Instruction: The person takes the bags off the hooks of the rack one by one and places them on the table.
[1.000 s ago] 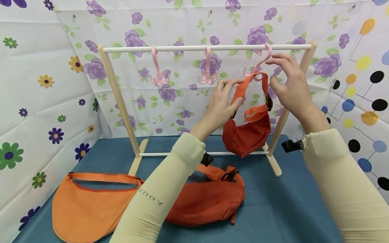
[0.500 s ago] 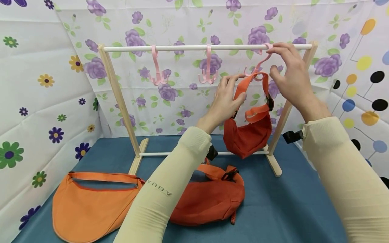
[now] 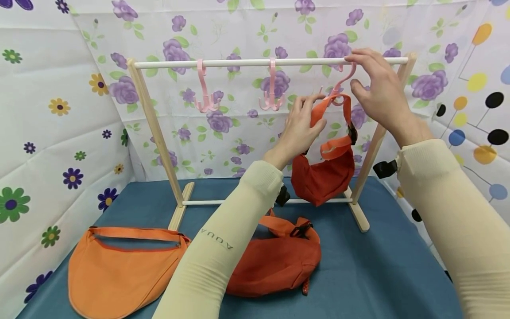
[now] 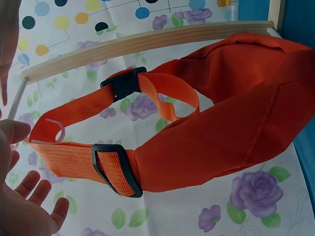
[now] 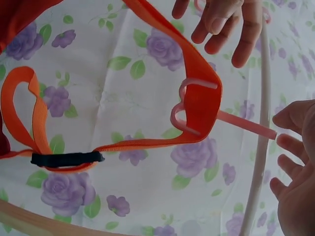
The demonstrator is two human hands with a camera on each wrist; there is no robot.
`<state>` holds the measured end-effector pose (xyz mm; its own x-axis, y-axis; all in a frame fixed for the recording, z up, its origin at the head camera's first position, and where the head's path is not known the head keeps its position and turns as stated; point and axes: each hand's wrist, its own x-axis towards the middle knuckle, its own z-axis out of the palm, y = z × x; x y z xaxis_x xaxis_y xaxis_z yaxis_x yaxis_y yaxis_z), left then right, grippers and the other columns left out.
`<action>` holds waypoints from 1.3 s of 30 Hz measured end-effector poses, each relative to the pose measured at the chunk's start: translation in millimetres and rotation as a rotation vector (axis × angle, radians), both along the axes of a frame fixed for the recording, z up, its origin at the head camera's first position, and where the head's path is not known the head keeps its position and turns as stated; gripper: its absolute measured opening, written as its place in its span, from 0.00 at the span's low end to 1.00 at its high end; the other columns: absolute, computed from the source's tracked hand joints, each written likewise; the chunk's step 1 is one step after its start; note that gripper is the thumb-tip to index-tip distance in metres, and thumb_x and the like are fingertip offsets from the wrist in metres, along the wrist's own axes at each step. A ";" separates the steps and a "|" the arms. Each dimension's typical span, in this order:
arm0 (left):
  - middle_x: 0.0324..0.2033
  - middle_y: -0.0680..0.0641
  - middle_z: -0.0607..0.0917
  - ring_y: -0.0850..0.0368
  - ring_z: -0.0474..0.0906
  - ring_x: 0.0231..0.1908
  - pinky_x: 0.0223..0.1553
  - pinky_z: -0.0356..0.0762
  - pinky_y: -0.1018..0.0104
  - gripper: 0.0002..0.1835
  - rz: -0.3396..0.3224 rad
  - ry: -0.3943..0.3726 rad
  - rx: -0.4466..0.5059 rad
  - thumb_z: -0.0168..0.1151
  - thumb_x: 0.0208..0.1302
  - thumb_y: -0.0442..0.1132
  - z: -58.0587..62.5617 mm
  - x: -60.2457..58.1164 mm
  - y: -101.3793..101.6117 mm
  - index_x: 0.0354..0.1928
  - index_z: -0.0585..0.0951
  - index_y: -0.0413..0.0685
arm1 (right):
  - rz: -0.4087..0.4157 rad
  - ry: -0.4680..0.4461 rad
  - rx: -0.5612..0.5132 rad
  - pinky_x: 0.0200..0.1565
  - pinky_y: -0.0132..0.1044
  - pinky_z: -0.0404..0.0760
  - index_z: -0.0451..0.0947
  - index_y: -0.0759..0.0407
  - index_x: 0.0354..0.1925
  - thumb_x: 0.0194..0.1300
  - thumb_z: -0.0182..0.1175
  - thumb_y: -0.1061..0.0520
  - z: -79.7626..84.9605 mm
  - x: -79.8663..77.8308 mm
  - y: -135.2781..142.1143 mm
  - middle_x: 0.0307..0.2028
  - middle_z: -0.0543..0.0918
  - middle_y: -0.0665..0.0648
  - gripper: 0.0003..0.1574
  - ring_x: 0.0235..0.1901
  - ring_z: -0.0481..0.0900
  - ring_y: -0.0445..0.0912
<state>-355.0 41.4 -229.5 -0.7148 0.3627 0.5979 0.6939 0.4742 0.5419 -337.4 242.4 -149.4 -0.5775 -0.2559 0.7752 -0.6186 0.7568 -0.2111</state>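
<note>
A small red waist bag (image 3: 323,179) with an orange strap (image 4: 74,160) and black buckle (image 4: 125,83) hangs from the rightmost pink hook (image 3: 341,83). That hook hangs over the white bar (image 3: 239,63); the strap loops through its lower prongs. My left hand (image 3: 299,126) is beside the strap's left side, fingers loosely spread. In the left wrist view its thumb (image 4: 15,130) lies close to the strap. My right hand (image 3: 378,91) reaches to the bar, fingertips at the top of the pink hook, thumb apart, holding nothing.
Two more pink hooks (image 3: 272,86) hang along the bar to the left. On the blue cloth (image 3: 358,274) lie an orange shoulder bag (image 3: 119,274) and a larger red waist bag (image 3: 275,268), partly behind my left sleeve (image 3: 223,239). Wooden posts (image 3: 157,128) hold the rack.
My right hand has risen from the side of the hook's curve to its top at the bar. My left hand has moved slightly up and right along the strap. The bag stays hanging.
</note>
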 end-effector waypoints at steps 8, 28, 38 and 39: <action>0.69 0.50 0.64 0.56 0.63 0.66 0.64 0.61 0.58 0.31 0.023 -0.010 -0.030 0.56 0.79 0.46 5.6 -3.7 6.4 0.79 0.61 0.60 | -0.027 -0.046 0.095 0.78 0.44 0.43 0.68 0.60 0.76 0.74 0.59 0.64 6.8 -5.5 5.5 0.77 0.66 0.59 0.34 0.80 0.51 0.50; 0.68 0.45 0.65 0.55 0.69 0.59 0.59 0.68 0.64 0.33 0.075 -0.067 -0.095 0.53 0.80 0.43 7.7 -17.9 19.7 0.81 0.56 0.58 | -0.101 -0.016 0.237 0.78 0.52 0.51 0.70 0.58 0.75 0.75 0.56 0.68 12.7 -14.8 2.2 0.74 0.70 0.60 0.33 0.74 0.66 0.61; 0.58 0.45 0.74 0.57 0.75 0.45 0.46 0.75 0.66 0.29 0.092 -0.134 -0.029 0.53 0.80 0.40 11.1 -19.7 20.2 0.78 0.61 0.56 | -0.103 -0.014 0.211 0.76 0.51 0.56 0.73 0.56 0.73 0.74 0.56 0.70 15.7 -18.9 -5.7 0.70 0.75 0.60 0.33 0.70 0.70 0.62; 0.57 0.45 0.75 0.57 0.75 0.46 0.46 0.75 0.65 0.28 0.096 -0.130 -0.028 0.54 0.80 0.40 11.4 -19.9 20.0 0.77 0.62 0.56 | -0.105 -0.015 0.210 0.76 0.51 0.56 0.73 0.56 0.73 0.74 0.56 0.70 15.6 -19.2 -6.0 0.70 0.76 0.60 0.33 0.70 0.70 0.62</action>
